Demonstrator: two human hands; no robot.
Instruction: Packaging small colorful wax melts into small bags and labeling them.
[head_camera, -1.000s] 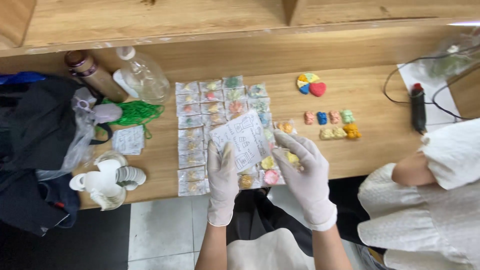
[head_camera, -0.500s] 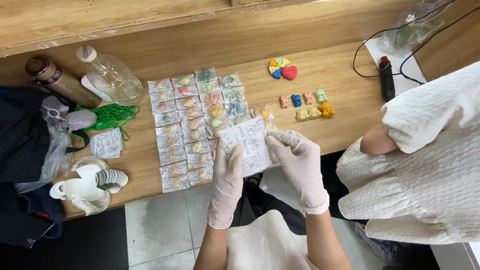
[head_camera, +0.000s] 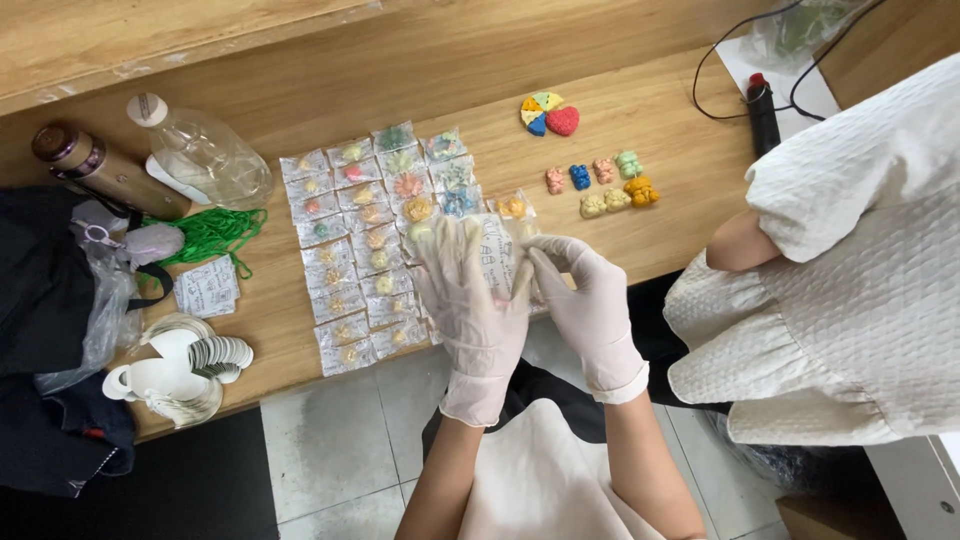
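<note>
Both gloved hands now pinch one small clear packet (head_camera: 497, 255) at frame centre, left hand (head_camera: 472, 300) and right hand (head_camera: 588, 300) closer together than a second ago, just below the rows of packets (head_camera: 370, 240) on the counter (head_camera: 640, 130).

one head-worn view looks steeply down, close above the wooden table (head_camera: 660, 120) and tiled floor (head_camera: 330, 440).

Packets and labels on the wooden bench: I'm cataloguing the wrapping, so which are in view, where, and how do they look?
Clear packets: rows on the bench, small squares holding coloured shapes.
Held packet: between left hand and right hand, clear, white printed label.
White tag: bench left, beside green cord, rectangular.
Bottle label: on clear bottle, white.
</note>
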